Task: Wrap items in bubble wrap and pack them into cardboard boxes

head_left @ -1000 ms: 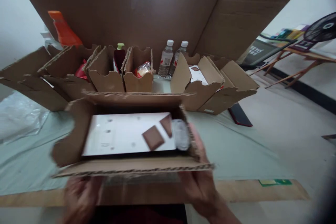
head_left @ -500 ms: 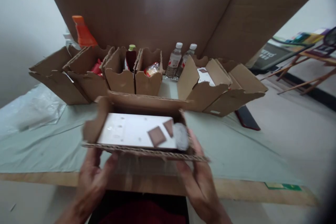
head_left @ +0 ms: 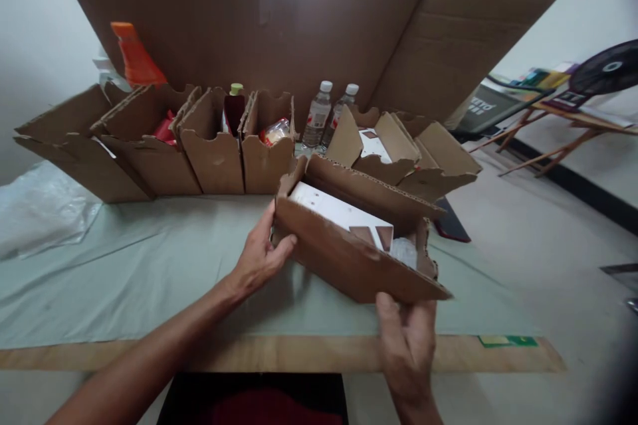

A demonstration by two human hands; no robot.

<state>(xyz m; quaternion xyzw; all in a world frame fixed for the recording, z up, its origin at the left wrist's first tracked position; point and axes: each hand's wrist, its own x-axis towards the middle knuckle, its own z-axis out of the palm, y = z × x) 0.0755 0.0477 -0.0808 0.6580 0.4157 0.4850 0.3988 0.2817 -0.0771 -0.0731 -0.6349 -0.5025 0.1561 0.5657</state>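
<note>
I hold an open cardboard box point(head_left: 343, 262) with both hands, slanted over the table in front of the row of boxes. My left hand point(head_left: 260, 254) grips its left end, thumb against the front wall. My right hand point(head_left: 409, 339) holds its lower right corner from underneath. Inside lies a white flat box point(head_left: 331, 212) with brown squares and a clear plastic wrapped item point(head_left: 405, 251) at the right end.
Several open cardboard boxes point(head_left: 212, 153) line the back of the green-covered table point(head_left: 149, 265). Two water bottles point(head_left: 326, 113) and an orange spray bottle point(head_left: 133, 60) stand there. A large cardboard sheet point(head_left: 279, 20) rises behind. A crumpled plastic bag point(head_left: 40, 209) lies left, a dark flat object point(head_left: 451, 222) right.
I have carried the box forward and to the right and turned it slantwise. My left hand has shifted from under the box to its left end.
</note>
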